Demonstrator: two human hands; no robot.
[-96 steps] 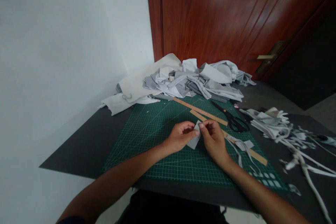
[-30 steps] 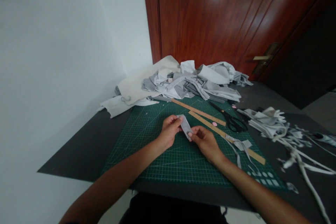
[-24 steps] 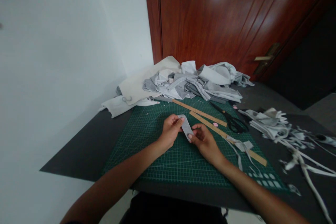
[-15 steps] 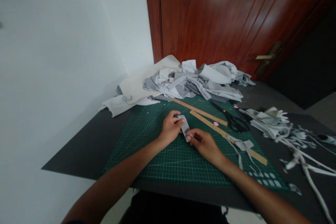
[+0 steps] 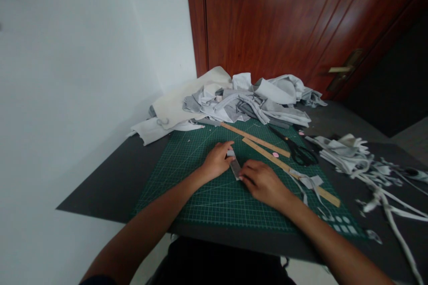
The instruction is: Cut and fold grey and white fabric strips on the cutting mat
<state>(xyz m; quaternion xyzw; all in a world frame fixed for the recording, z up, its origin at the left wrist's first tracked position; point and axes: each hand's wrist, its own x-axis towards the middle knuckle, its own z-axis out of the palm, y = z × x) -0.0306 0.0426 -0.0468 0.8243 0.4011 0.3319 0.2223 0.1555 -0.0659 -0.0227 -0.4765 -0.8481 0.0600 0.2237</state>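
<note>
Head view: left hand [image 5: 216, 160] and right hand [image 5: 262, 181], both flat, gripping nothing, press grey fabric strip [image 5: 235, 167] onto cutting mat [image 5: 187, 178]; uneven pressure might slide it askew.

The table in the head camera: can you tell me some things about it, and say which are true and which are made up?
The left hand and the right hand both touch a small grey cloth strip on the green mat. True.
The scissors are in the right hand. False: they lie on the mat, untouched.
A pile of cloth lies at the mat's far end, near the door. True.
The wooden rulers lie on the floor. False: they lie on the mat.
</note>
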